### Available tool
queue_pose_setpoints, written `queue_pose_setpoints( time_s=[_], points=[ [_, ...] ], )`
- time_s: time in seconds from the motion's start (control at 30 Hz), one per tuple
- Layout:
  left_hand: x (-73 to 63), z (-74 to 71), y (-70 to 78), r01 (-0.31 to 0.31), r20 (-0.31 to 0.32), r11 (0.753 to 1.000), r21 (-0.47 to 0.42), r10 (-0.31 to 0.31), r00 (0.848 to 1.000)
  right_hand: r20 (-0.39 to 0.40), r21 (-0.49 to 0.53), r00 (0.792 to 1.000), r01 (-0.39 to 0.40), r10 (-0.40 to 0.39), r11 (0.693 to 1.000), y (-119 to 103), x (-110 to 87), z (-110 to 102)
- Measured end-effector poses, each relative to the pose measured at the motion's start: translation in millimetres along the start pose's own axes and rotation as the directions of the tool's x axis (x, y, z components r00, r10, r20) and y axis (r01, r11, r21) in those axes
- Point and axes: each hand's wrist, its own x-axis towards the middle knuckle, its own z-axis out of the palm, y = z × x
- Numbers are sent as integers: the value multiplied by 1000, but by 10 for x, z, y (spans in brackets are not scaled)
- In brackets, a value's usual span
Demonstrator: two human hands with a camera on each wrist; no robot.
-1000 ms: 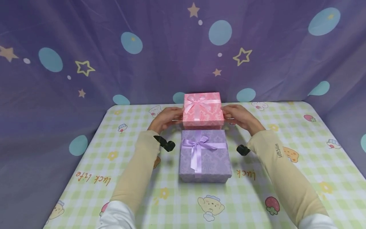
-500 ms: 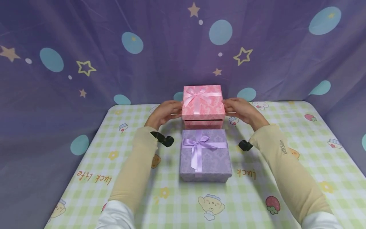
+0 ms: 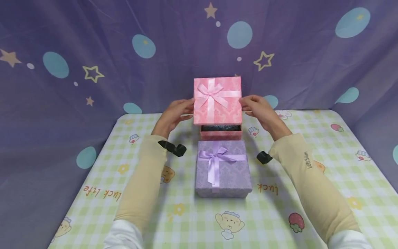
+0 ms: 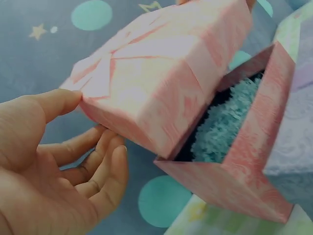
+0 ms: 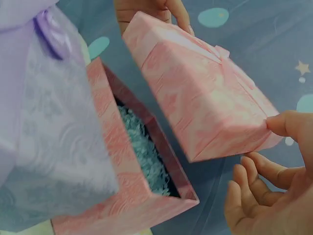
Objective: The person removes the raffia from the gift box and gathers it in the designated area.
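Between my two hands a pink gift box lid (image 3: 217, 100) with a ribbon bow is raised and tilted. My left hand (image 3: 175, 112) pinches its left side with thumb and fingers. On the opposite side my right hand (image 3: 259, 110) grips the lid the same way. Below and in front of the lid stands the pink box base (image 3: 221, 135), uncovered. Shredded blue-green filler (image 4: 227, 125) shows inside it in both wrist views. Directly before the base sits a purple gift box (image 3: 224, 176), its lid on and tied with a purple bow.
A green checked tablecloth (image 3: 174, 224) with cartoon prints covers the table. Behind its far edge hangs a purple curtain (image 3: 186, 62) with stars and balloons, close behind the lid. Black wrist mounts (image 3: 174, 148) stick out from the sleeves.
Both hands have lifted the pink lid up off its base and tilted it back, so the filler inside now shows. The pink base and the purple box have stayed in place.
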Motion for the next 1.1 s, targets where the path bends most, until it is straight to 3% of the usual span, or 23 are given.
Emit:
queue_pose_setpoints(
  time_s=[0.3, 0.57, 0.8, 0.93, 1.1],
  points=[
    [-101, -130, 61, -99, 21, 995, -21, 99, 995, -47, -55, 992, 111, -114, 992, -102, -65, 54],
    [-143, -250, 15, -114, 82, 972, -205, 133, 988, 16, 90, 984, 175, -177, 980, -119, -96, 162],
    [-126, -318, -34, -133, 93, 935, -329, 172, 981, 35, 207, 992, 111, -120, 972, -146, -102, 237],
    [-132, -346, -52, -126, 84, 938, -323, 161, 983, 37, 252, 995, 80, -92, 964, -153, -101, 274],
    [-152, -394, -33, -110, 63, 960, -257, 131, 989, 83, 243, 995, 39, -60, 969, -185, -99, 314]
  ],
)
